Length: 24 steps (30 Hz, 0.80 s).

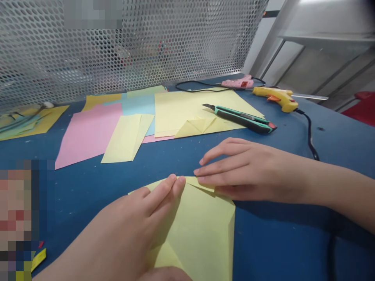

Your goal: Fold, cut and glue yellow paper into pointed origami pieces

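Observation:
A pale yellow paper (205, 230) with folded edges lies on the blue table (278, 234) in front of me. My left hand (129, 226) rests on its left part, index and middle fingertips pressed together at the top edge, thumb low on the sheet. At the top right, my right hand (249, 168) touches a small folded flap (202, 184) with its fingertips. Its upper fingers are slightly apart and its thumb is mostly hidden beneath the hand. Whether either hand pinches the paper is unclear; the left fingers press down on it.
A green and black cutter (246, 119), blade out, lies on yellow sheets (181, 109). Left of it are pink paper (90, 130) and a folded yellow piece (127, 136). A yellow glue gun (278, 97) and a pink one (238, 82) with cords stand behind, near the perforated metal panel (131, 43).

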{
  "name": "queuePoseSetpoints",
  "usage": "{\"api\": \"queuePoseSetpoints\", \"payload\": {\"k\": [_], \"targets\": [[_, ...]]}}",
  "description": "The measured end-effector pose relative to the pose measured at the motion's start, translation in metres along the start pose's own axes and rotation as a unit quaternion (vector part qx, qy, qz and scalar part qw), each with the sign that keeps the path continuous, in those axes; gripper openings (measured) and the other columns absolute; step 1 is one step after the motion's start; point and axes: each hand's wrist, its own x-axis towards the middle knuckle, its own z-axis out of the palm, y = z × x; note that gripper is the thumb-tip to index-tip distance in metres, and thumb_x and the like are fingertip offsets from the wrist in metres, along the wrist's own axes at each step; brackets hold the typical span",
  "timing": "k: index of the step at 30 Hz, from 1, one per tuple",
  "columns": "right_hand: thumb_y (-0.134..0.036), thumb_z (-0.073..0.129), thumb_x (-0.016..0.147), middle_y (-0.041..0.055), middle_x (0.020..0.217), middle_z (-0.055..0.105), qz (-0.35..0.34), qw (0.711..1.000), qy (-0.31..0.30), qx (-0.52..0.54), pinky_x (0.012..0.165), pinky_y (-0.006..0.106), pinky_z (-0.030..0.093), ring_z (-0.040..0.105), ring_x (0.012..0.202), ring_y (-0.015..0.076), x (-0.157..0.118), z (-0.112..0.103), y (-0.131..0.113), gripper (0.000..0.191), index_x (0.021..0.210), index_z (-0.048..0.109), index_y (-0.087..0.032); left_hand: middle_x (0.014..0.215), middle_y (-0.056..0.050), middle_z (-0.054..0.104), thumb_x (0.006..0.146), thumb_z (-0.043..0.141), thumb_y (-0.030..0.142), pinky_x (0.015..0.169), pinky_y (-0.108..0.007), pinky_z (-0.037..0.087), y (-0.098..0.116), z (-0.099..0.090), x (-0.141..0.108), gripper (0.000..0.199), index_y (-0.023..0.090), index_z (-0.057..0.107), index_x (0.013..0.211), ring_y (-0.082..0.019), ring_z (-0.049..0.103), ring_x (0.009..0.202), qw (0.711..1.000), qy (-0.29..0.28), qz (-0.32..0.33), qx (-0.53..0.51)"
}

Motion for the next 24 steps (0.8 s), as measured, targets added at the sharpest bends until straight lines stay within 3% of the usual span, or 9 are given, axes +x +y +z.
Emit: {"api": "queuePoseSetpoints", "payload": {"k": [5,10,17,20,22,24], "targets": [[-0.020,0.042,0.103,0.0055,0.115,0.073,-0.013,1.000,-0.013,0.006,0.088,0.035,0.046,0.061,0.112,0.0185,0.002,-0.001,0.000,0.031,0.104,0.072,-0.015,0.153,-0.015,0.040,0.084,0.045,0.078,0.086,-0.038,0.056,-0.003,0.003,-0.001,0.111,0.021,-0.024,0.151,-0.034,0.061,0.118,1.000,-0.012,0.004,0.004],[-0.015,0.039,0.103,0.0052,0.115,0.073,-0.010,1.000,-0.010,0.013,0.089,0.034,0.047,0.060,0.115,0.0168,0.005,-0.003,-0.005,0.035,0.099,0.074,-0.016,0.155,-0.015,0.035,0.085,0.044,0.077,0.094,-0.041,0.053,0.000,0.004,-0.004,0.111,0.019,-0.022,0.152,-0.035,0.055,0.125,1.000,-0.010,0.012,0.008],[-0.018,0.040,0.103,0.0087,0.104,0.075,-0.006,0.998,-0.012,0.063,0.090,0.032,0.048,0.062,0.108,0.0163,0.009,-0.002,-0.004,0.036,0.094,0.075,-0.014,0.154,-0.014,0.039,0.084,0.046,0.075,0.080,-0.039,0.059,0.001,0.002,0.000,0.109,0.021,-0.019,0.153,-0.034,0.064,0.112,1.000,-0.011,0.000,-0.002],[-0.015,0.043,0.101,0.0083,0.106,0.075,-0.008,0.997,-0.027,0.072,0.092,0.032,0.047,0.062,0.108,0.0174,0.009,-0.003,-0.004,0.034,0.091,0.075,-0.013,0.153,-0.018,0.038,0.082,0.052,0.075,0.086,-0.041,0.058,0.003,-0.007,0.008,0.108,0.013,0.004,0.156,-0.036,0.059,0.121,1.000,-0.028,-0.011,0.004],[-0.009,0.046,0.097,0.0079,0.106,0.076,-0.007,0.997,-0.026,0.079,0.093,0.032,0.047,0.063,0.107,0.0179,0.008,-0.003,-0.004,0.030,0.091,0.075,-0.012,0.149,-0.022,0.040,0.077,0.058,0.076,0.091,-0.043,0.056,0.006,-0.015,0.013,0.107,0.006,0.026,0.152,-0.038,0.056,0.124,0.996,-0.081,-0.027,-0.006],[-0.005,0.048,0.091,0.0068,0.103,0.076,0.002,0.997,-0.017,0.080,0.094,0.031,0.047,0.064,0.106,0.0172,0.007,-0.004,-0.005,0.027,0.093,0.074,-0.013,0.149,-0.021,0.039,0.074,0.060,0.078,0.094,-0.044,0.054,0.010,-0.019,0.014,0.108,0.007,0.033,0.150,-0.038,0.054,0.126,0.992,-0.111,-0.045,-0.032]]}}
